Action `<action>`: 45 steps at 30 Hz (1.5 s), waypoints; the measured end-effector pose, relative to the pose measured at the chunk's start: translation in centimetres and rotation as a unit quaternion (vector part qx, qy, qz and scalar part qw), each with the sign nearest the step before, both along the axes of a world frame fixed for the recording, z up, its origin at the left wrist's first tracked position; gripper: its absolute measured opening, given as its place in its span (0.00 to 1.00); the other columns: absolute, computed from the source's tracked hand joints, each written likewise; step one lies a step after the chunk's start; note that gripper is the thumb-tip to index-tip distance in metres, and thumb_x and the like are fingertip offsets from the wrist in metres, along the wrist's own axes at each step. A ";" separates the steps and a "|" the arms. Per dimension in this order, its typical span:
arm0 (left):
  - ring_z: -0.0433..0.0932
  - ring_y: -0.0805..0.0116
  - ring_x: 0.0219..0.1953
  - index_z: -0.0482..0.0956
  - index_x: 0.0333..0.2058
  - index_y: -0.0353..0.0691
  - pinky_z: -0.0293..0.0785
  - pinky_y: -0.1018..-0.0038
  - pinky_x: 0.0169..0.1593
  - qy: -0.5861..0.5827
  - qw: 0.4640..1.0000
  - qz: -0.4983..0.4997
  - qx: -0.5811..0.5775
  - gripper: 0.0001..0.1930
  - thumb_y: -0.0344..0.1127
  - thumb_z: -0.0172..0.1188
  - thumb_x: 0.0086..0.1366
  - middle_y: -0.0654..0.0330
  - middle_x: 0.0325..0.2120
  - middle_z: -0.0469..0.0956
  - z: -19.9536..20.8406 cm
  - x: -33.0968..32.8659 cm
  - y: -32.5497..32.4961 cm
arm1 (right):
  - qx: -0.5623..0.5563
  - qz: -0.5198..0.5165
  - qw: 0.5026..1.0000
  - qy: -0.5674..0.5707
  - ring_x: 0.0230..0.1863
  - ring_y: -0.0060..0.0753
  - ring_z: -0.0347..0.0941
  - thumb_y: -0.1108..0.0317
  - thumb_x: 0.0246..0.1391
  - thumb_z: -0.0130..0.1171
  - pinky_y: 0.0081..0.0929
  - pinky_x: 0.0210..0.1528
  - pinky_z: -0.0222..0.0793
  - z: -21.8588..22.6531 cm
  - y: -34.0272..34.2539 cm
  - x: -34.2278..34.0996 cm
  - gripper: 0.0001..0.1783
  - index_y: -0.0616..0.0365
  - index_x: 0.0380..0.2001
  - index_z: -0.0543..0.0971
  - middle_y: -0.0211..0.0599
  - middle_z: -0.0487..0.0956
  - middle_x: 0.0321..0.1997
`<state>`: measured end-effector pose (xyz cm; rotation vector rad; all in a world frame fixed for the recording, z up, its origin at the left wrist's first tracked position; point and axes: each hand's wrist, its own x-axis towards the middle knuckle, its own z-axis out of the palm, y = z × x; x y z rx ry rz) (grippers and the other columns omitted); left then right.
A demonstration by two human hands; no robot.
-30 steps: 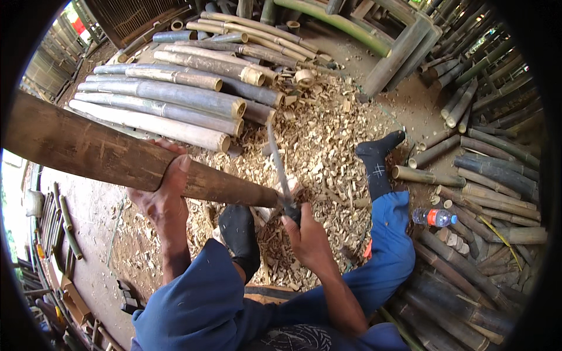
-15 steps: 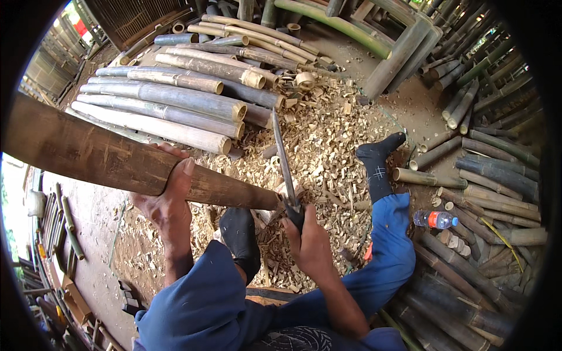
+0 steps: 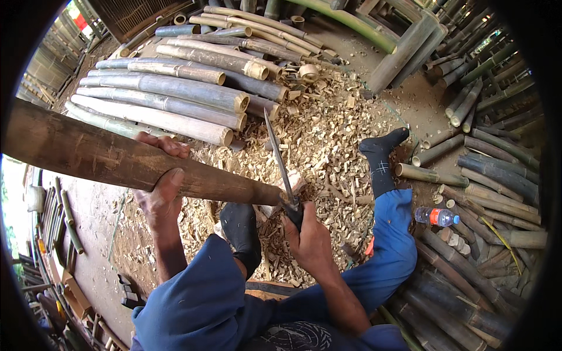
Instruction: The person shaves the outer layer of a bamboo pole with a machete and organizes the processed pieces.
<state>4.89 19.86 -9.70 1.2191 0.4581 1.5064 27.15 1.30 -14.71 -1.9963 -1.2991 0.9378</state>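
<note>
Nearest you, your blue trousers (image 3: 193, 286) cover both legs, the left knee bent up and the right leg stretched out to the side. Above the left knee, the brown bamboo pole (image 3: 88, 152) slants from the left down to its end near your right hand (image 3: 312, 243). Your left hand (image 3: 159, 205) has its grip wrapped around the pole, thumb on the near side. Your right hand's grip is closed around the dark handle of a long knife (image 3: 277, 155), blade pointing away from you, its base beside the pole's end; I cannot tell whether they touch. Beyond spread pale wood chips (image 3: 333, 140). A plastic bottle (image 3: 436, 216) lies right of your right leg. Farther off, cut bamboo lengths (image 3: 170, 88) lie side by side.
</note>
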 end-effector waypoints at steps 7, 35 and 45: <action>0.75 0.62 0.48 0.66 0.58 0.37 0.72 0.59 0.61 0.007 1.000 0.012 -0.015 0.35 0.22 0.70 0.51 0.56 0.41 0.74 -0.2 -0.1 -0.2 | -0.096 0.063 0.993 -0.034 0.30 0.70 0.80 0.54 0.71 0.55 0.58 0.31 0.72 -3.6 0.8 1.6 0.21 0.62 0.48 0.65 0.60 0.80 0.26; 0.82 0.64 0.44 0.78 0.52 0.31 0.79 0.68 0.53 0.133 0.927 0.319 -0.143 0.25 0.28 0.76 0.56 0.52 0.42 0.84 3.0 2.0 0.0 | -0.088 -0.113 0.988 -0.053 0.34 0.71 0.80 0.50 0.70 0.56 0.57 0.37 0.75 -9.6 -2.9 0.9 0.28 0.69 0.53 0.70 0.65 0.82 0.32; 0.85 0.56 0.42 0.74 0.53 0.37 0.83 0.56 0.52 0.629 0.760 0.155 -0.054 0.33 0.37 0.81 0.50 0.49 0.42 0.84 3.6 1.9 5.7 | -0.055 -0.180 0.966 0.177 0.22 0.47 0.79 0.53 0.71 0.57 0.44 0.25 0.74 -12.5 -4.1 3.0 0.23 0.66 0.48 0.70 0.46 0.79 0.25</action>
